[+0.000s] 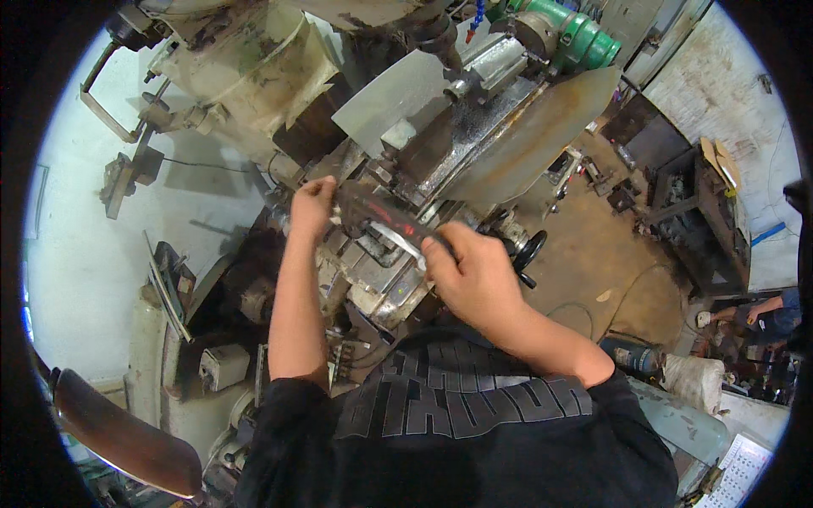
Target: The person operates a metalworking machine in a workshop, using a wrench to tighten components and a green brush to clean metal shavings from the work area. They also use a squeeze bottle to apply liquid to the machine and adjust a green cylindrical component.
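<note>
A dark, long flat piece with red marks [385, 212] spans the space between my two hands, slightly smeared by motion. At its left end, the fingers of my left hand [313, 207] are curled together on its edge. My right hand [470, 267] wraps round the opposite end, thumb on the near side. Below the piece lies the metal machine table [368, 296], with a pale strip [394, 240] showing beside the piece's near edge. What exactly the dark piece is, I cannot make out.
Beyond my hands stands a greasy machine bed [474, 127] with sheet-metal guards [542, 135]. A black handwheel [531, 249] is right of my right hand. A green motor-like housing [584, 42] sits at the back. At far right, a person [771, 313] is partly visible near a dark metal rack [703, 220].
</note>
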The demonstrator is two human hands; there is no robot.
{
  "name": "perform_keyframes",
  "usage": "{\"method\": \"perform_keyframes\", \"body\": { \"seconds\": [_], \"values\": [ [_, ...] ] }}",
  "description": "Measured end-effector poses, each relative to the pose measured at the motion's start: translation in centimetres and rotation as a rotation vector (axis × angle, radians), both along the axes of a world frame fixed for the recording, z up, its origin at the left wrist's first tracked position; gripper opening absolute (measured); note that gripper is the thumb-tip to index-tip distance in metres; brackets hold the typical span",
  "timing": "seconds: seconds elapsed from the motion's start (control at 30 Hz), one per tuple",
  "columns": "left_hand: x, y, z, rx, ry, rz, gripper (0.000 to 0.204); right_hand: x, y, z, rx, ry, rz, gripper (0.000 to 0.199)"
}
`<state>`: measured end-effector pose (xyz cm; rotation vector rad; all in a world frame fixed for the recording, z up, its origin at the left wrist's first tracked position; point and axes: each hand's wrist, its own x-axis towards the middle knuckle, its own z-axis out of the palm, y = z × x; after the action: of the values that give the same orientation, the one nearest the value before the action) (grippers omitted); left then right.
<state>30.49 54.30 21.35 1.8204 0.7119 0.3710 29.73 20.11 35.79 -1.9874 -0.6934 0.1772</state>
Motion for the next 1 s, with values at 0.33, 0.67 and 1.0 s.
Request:
{"method": "perform_keyframes", "body": {
  "seconds": [0.33, 0.67, 1.0],
  "values": [
    [2.6, -7.2, -0.3, -0.549, -0.127, 0.022, 0.031, 1.4, -0.4, 3.9, -0.109, -0.379, -0.011, 0.026],
    [3.9, -8.5, -2.4, -0.753, -0.208, -0.038, 0.028, 3.4, -0.3, 4.4, -0.15, -0.394, -0.056, 0.016],
    [3.2, -10.4, -0.6, -0.904, -0.461, -0.289, 0.041, 5.1, 8.0, 3.1, 0.851, 0.16, 0.081, 0.027]
  ]
}}
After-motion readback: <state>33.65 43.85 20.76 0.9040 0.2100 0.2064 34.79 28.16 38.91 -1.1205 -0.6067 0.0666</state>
